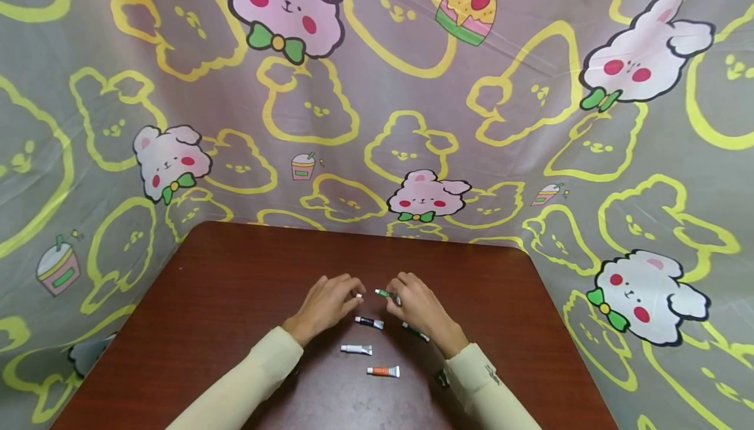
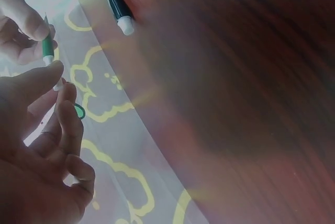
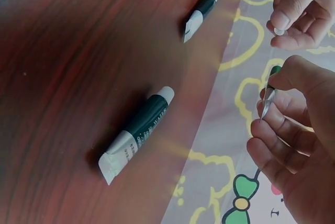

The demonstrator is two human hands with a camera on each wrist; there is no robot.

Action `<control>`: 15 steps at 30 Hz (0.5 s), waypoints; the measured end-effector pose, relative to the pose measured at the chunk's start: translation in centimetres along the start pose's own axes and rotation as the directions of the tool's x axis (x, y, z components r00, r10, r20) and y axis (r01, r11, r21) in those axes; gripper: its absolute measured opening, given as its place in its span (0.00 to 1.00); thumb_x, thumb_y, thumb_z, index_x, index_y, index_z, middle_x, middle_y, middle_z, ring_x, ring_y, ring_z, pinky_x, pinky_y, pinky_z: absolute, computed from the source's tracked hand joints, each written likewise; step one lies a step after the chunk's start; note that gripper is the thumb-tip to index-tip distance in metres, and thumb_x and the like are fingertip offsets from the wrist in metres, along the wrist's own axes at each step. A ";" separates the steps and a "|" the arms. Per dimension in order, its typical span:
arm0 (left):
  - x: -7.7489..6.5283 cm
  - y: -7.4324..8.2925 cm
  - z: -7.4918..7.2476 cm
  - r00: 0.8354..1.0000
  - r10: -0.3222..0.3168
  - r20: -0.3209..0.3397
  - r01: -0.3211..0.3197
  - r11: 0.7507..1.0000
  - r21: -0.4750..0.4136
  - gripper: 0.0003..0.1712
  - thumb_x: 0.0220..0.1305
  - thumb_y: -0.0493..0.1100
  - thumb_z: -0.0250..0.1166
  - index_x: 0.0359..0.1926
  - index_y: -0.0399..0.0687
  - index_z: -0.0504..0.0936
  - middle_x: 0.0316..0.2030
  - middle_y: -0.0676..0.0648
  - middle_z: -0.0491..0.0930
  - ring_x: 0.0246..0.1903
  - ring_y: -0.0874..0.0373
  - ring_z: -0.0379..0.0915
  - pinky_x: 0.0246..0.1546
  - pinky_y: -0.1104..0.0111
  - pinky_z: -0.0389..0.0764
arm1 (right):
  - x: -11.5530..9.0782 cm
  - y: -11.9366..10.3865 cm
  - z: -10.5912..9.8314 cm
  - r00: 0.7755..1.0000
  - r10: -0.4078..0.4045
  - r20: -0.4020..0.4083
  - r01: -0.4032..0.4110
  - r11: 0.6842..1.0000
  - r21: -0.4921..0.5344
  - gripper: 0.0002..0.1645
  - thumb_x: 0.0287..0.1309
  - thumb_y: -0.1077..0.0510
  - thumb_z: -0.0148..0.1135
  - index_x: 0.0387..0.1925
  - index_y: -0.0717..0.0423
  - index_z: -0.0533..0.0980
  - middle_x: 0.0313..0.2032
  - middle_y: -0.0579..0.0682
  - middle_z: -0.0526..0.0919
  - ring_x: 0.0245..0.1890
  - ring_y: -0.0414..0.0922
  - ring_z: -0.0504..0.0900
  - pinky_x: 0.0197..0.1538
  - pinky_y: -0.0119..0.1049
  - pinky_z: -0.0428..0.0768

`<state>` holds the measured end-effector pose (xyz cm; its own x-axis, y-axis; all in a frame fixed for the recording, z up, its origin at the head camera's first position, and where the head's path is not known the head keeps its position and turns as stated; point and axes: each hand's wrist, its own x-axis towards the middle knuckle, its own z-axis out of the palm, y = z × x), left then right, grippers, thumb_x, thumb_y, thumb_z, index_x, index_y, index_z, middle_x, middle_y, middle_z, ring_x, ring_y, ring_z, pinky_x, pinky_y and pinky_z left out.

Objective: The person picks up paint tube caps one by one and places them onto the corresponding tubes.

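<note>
My right hand [image 1: 415, 302] pinches a small green paint tube [image 1: 383, 293] between thumb and fingers, over the table. Its silver tail end [image 3: 268, 101] shows in the right wrist view. Facing it, my left hand [image 1: 332, 299] pinches a small white cap [image 3: 279, 31] between thumb and forefinger. In the head view a short gap separates cap and tube. Below the hands lie a black-banded tube [image 1: 369, 322], a white tube [image 1: 357, 349] and an orange tube [image 1: 383, 372]. A dark green tube [image 3: 141, 119] lies beneath the right wrist.
Another dark tube [image 1: 442, 378] is partly covered by the right sleeve [image 1: 480, 374]. The reddish-brown table [image 1: 235, 286] has rounded far corners. Patterned cloth [image 1: 330, 109] hangs behind it and along both sides.
</note>
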<state>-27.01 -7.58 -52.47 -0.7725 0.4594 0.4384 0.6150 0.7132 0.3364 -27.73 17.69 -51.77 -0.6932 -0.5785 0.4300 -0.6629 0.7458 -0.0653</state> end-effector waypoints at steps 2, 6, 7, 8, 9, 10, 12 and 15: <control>0.0 0.1 0.0 1.000 0.005 -0.003 -0.005 1.000 0.001 0.09 0.64 0.45 0.80 0.43 0.54 0.89 0.36 0.56 0.87 0.35 0.62 0.84 0.35 0.68 0.68 | -0.2 0.0 0.0 1.000 -0.010 -0.004 0.010 1.000 0.002 0.09 0.57 0.57 0.76 0.38 0.54 0.85 0.35 0.45 0.81 0.36 0.44 0.80 0.42 0.39 0.83; 0.1 0.4 0.1 1.000 0.008 -0.001 -0.008 1.000 0.008 0.09 0.63 0.45 0.81 0.41 0.55 0.88 0.35 0.57 0.87 0.34 0.63 0.83 0.34 0.69 0.67 | -0.4 -0.2 0.0 1.000 -0.028 -0.005 0.028 1.000 0.006 0.08 0.57 0.58 0.76 0.38 0.54 0.85 0.34 0.44 0.80 0.36 0.42 0.78 0.41 0.37 0.83; 0.1 0.4 0.1 1.000 0.009 0.002 -0.009 1.000 0.009 0.09 0.63 0.45 0.81 0.41 0.55 0.88 0.35 0.57 0.87 0.34 0.63 0.83 0.34 0.69 0.67 | -0.5 -0.3 0.0 1.000 -0.030 -0.005 0.030 1.000 0.007 0.08 0.57 0.58 0.76 0.38 0.54 0.85 0.34 0.44 0.80 0.36 0.42 0.78 0.40 0.37 0.83; 0.1 0.5 0.2 1.000 0.011 0.003 -0.011 1.000 0.009 0.09 0.63 0.46 0.81 0.41 0.54 0.88 0.35 0.57 0.87 0.34 0.63 0.83 0.34 0.69 0.67 | -0.5 -0.4 -0.1 0.999 -0.032 -0.006 0.032 0.999 0.008 0.08 0.57 0.59 0.76 0.37 0.54 0.85 0.34 0.44 0.80 0.36 0.42 0.78 0.40 0.36 0.83; 0.1 0.5 0.2 1.000 0.012 0.005 -0.012 1.000 0.008 0.09 0.64 0.46 0.80 0.41 0.54 0.88 0.35 0.56 0.87 0.34 0.63 0.83 0.34 0.69 0.66 | -0.6 -0.5 -0.1 0.999 -0.033 -0.005 0.033 0.999 0.006 0.08 0.57 0.59 0.76 0.37 0.54 0.85 0.34 0.44 0.80 0.36 0.42 0.78 0.40 0.36 0.83; 0.0 0.6 0.2 1.000 0.014 0.006 -0.015 1.000 0.007 0.09 0.64 0.46 0.80 0.41 0.54 0.89 0.35 0.56 0.87 0.34 0.62 0.83 0.34 0.69 0.66 | -0.6 -0.5 -0.2 0.999 -0.036 -0.005 0.036 0.999 0.004 0.07 0.57 0.59 0.76 0.37 0.54 0.85 0.34 0.45 0.80 0.35 0.42 0.78 0.40 0.36 0.83; 0.0 0.7 0.2 1.000 0.018 0.008 -0.018 1.000 0.007 0.09 0.65 0.47 0.80 0.41 0.54 0.88 0.35 0.56 0.87 0.34 0.63 0.82 0.33 0.69 0.66 | -0.8 -0.7 -0.3 0.999 -0.041 -0.001 0.041 0.999 0.003 0.08 0.57 0.59 0.76 0.37 0.54 0.85 0.34 0.45 0.81 0.35 0.42 0.78 0.40 0.36 0.83; -0.1 0.8 0.3 1.000 0.028 0.004 -0.028 1.000 0.006 0.08 0.65 0.47 0.79 0.41 0.55 0.88 0.35 0.56 0.87 0.34 0.63 0.82 0.33 0.70 0.65 | -1.0 -1.0 -0.5 0.999 -0.040 0.019 0.039 0.999 0.004 0.08 0.57 0.59 0.76 0.37 0.55 0.85 0.34 0.45 0.81 0.35 0.42 0.77 0.40 0.36 0.83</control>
<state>-26.43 -6.90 -52.46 -0.7557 0.4814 0.4440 0.6353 0.7034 0.3187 -26.25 17.66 -51.68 -0.6716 -0.6136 0.4152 -0.6908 0.7213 -0.0514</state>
